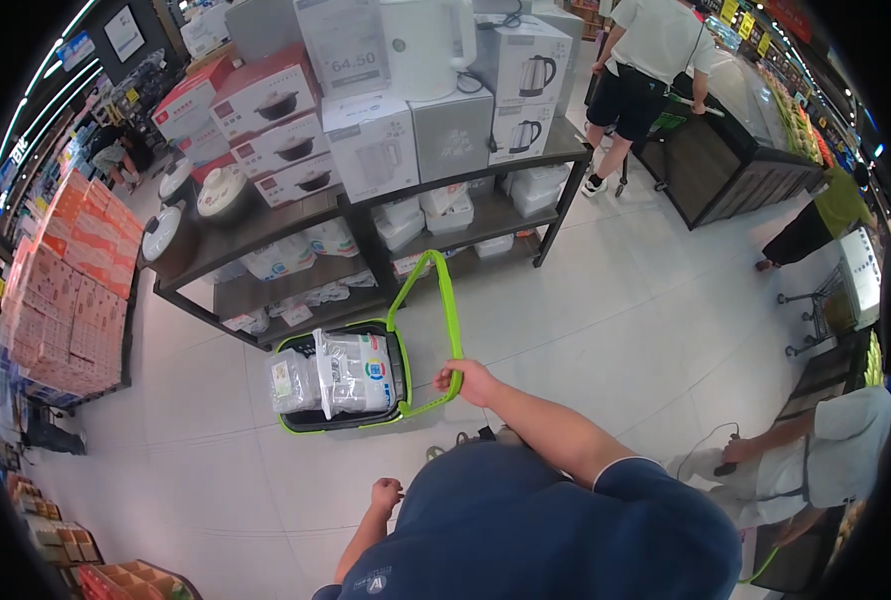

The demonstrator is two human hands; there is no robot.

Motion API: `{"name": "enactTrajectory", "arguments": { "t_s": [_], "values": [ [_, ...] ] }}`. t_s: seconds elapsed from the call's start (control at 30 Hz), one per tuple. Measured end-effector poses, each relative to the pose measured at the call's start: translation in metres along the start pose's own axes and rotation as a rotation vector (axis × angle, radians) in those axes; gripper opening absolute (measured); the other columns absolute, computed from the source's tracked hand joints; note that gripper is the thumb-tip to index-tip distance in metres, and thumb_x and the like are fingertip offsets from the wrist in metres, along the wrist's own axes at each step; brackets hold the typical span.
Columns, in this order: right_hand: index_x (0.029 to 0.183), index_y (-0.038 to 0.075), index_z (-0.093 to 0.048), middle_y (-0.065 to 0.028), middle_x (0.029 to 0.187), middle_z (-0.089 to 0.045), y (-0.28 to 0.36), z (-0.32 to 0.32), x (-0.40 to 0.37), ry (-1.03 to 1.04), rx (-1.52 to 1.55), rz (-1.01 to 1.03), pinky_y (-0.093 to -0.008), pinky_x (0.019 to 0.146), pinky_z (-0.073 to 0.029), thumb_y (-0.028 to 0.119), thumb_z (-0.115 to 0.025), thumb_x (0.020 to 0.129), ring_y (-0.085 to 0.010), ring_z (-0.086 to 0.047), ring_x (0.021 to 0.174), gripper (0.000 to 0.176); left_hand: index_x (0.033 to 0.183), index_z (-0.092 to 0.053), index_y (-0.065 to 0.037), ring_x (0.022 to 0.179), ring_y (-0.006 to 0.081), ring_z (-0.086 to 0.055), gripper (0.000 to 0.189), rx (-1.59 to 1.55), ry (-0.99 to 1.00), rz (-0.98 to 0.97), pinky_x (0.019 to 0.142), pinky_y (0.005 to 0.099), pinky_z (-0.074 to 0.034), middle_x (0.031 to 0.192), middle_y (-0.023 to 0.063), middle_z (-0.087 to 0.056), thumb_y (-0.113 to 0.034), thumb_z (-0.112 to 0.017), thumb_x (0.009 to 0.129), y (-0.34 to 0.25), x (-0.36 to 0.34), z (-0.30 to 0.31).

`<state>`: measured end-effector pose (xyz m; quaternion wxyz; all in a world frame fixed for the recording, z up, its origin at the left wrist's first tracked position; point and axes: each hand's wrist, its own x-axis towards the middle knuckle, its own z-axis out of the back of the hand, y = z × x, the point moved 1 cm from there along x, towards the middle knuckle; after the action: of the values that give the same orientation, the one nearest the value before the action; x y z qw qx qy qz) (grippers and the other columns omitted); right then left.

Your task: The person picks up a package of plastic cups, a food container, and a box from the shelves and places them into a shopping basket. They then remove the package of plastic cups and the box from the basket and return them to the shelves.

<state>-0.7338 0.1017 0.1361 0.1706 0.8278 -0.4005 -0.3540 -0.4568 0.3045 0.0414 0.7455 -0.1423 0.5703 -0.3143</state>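
And here's a navy blue shirt (pixel 546 530), plain cloth all across the front, short in the sleeve! Look at the right sleeve (pixel 656 495): a thin, pale line of trim runs right along its hem. Over on the shirt's left side, there's a small white logo (pixel 373 582), with lettering too tiny to read. Below the sleeves it's bare forearms, then a bare right hand (pixel 463 381) and a bare left hand (pixel 388 492), both rounded at the knuckles.

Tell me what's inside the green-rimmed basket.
The basket holds a white package with a colored logo and, beside it, a smaller wrapped pack. They cover most of the bottom; anything underneath cannot be seen.
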Motion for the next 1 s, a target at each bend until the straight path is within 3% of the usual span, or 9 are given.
{"name": "enactTrajectory", "arguments": {
  "t_s": [0.1, 0.17, 0.27, 0.33, 0.4, 0.53, 0.63, 0.83, 1.0],
  "values": [
    [0.077, 0.005, -0.053, -0.0063, 0.066, -0.053, 0.008, -0.001, 0.011, -0.064, 0.037, -0.041, -0.0331, 0.061, -0.045, 0.027, -0.056, 0.086, -0.0188, -0.054, 0.059, 0.023, 0.09, -0.06, 0.005, 0.058, 0.0227, -0.061, 0.022, 0.185, -0.002, 0.117, 0.048, 0.032, -0.048, 0.072, 0.0133, -0.061, -0.012, -0.054, 0.077, 0.077, -0.005, 0.032],
    [0.071, 0.008, -0.048, -0.0023, 0.055, -0.044, 0.015, -0.005, 0.017, -0.08, 0.126, -0.077, -0.0326, 0.053, -0.04, 0.03, -0.056, 0.086, -0.0155, -0.042, 0.046, 0.028, 0.088, -0.061, 0.006, 0.056, 0.0232, -0.061, 0.022, 0.214, -0.037, 0.203, 0.046, 0.0325, -0.048, 0.07, 0.014, -0.062, -0.012, -0.054, 0.076, 0.113, -0.009, 0.052],
    [0.065, 0.011, -0.041, 0.0006, 0.05, -0.035, 0.023, -0.014, 0.017, -0.057, 0.045, -0.103, -0.0324, 0.049, -0.036, 0.032, -0.057, 0.085, -0.013, -0.033, 0.042, 0.033, 0.08, -0.062, 0.007, 0.052, 0.0238, -0.063, 0.021, 0.26, -0.153, 0.224, 0.044, 0.0339, -0.048, 0.066, 0.0164, -0.063, -0.011, -0.054, 0.074, 0.156, -0.009, 0.071],
    [0.065, 0.012, -0.038, 0.0018, 0.048, -0.03, 0.026, -0.016, 0.022, -0.235, -0.061, -0.034, -0.0324, 0.045, -0.033, 0.033, -0.058, 0.084, -0.0123, -0.029, 0.04, 0.035, 0.079, -0.063, 0.007, 0.054, 0.0247, -0.063, 0.022, 0.14, -0.153, 0.26, 0.051, 0.0353, -0.05, 0.065, 0.0183, -0.063, -0.012, -0.053, 0.072, 0.188, 0.006, 0.076],
    [0.064, 0.015, -0.036, 0.0037, 0.047, -0.025, 0.026, -0.01, 0.024, -0.361, -0.052, 0.005, -0.0295, 0.041, -0.028, 0.03, -0.061, 0.083, -0.0116, -0.024, 0.037, 0.034, 0.07, -0.062, 0.005, 0.055, 0.0244, -0.061, 0.021, 0.093, -0.228, 0.227, 0.054, 0.0365, -0.049, 0.062, 0.0172, -0.062, -0.013, -0.052, 0.071, 0.179, -0.004, 0.071],
    [0.062, 0.017, -0.034, 0.0047, 0.047, -0.022, 0.045, 0.015, 0.014, -0.53, -0.084, 0.035, -0.0293, 0.039, -0.025, 0.027, -0.061, 0.081, -0.0105, -0.021, 0.037, 0.034, 0.089, -0.061, 0.005, 0.06, 0.0224, -0.063, 0.026, 0.064, -0.264, 0.154, 0.058, 0.0349, -0.05, 0.07, 0.016, -0.064, -0.016, -0.052, 0.074, 0.132, -0.018, 0.043],
    [0.061, 0.017, -0.034, 0.0049, 0.047, -0.022, 0.056, 0.049, 0.0, -0.503, -0.045, 0.058, -0.0286, 0.039, -0.025, 0.026, -0.061, 0.081, -0.0103, -0.021, 0.037, 0.034, 0.092, -0.061, 0.003, 0.062, 0.0212, -0.063, 0.029, -0.026, -0.243, 0.059, 0.061, 0.0341, -0.051, 0.076, 0.0167, -0.064, -0.02, -0.053, 0.077, 0.1, -0.033, 0.014],
    [0.062, 0.016, -0.035, 0.0039, 0.048, -0.024, 0.083, 0.111, -0.043, -0.534, -0.057, 0.065, -0.0286, 0.039, -0.024, 0.024, -0.062, 0.081, -0.0106, -0.022, 0.038, 0.034, 0.096, -0.062, 0.0, 0.091, 0.0333, -0.061, 0.032, 0.309, -0.103, -0.022, 0.08, 0.0386, -0.048, 0.091, 0.0215, -0.064, -0.024, -0.054, 0.076, 0.065, -0.056, -0.025],
    [0.06, 0.018, -0.033, 0.0056, 0.046, -0.022, 0.118, 0.143, -0.079, -0.617, -0.064, 0.116, -0.0275, 0.039, -0.021, 0.023, -0.06, 0.083, -0.0091, -0.019, 0.037, 0.036, 0.094, -0.062, -0.001, 0.09, 0.0335, -0.061, 0.03, 0.396, -0.102, -0.019, 0.08, 0.0389, -0.048, 0.092, 0.0211, -0.064, -0.024, -0.054, 0.077, 0.07, -0.069, -0.025]
  ]
}}
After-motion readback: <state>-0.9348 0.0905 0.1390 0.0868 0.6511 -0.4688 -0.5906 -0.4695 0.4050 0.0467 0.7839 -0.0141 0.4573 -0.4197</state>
